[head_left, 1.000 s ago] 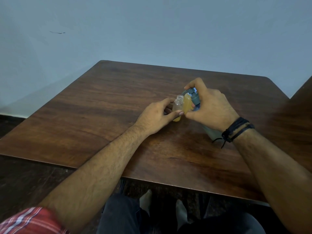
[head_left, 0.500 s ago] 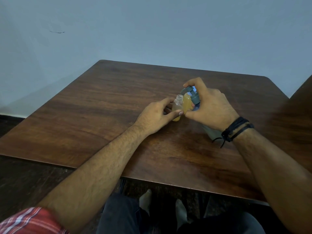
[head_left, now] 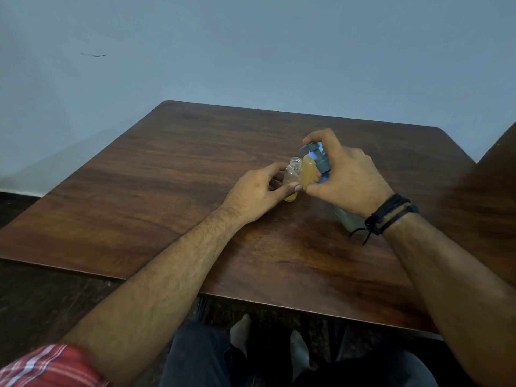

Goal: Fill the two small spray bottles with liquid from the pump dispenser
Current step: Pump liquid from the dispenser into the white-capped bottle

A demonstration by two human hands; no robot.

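Observation:
Two small clear bottles stand side by side on the wooden table (head_left: pixel 173 196). The left bottle (head_left: pixel 292 174) is uncapped, with a little yellow liquid at its bottom, and my left hand (head_left: pixel 259 191) grips it between thumb and fingers. The right bottle (head_left: pixel 308 171) is nearly full of yellow liquid. My right hand (head_left: pixel 349 180) wraps the pump dispenser (head_left: pixel 321 160), index finger on top of its grey pump head, thumb against the full bottle. The spout hangs over the full bottle's mouth. The dispenser's pale body shows below my right wrist.
A pale wall stands close behind the table's far edge. The near table edge runs above my knees and feet. A second dark wooden surface (head_left: pixel 499 174) adjoins at the right. Black cords circle my right wrist.
The pump head has risen slightly under my right index finger. My left hand and both small bottles have stayed where they were.

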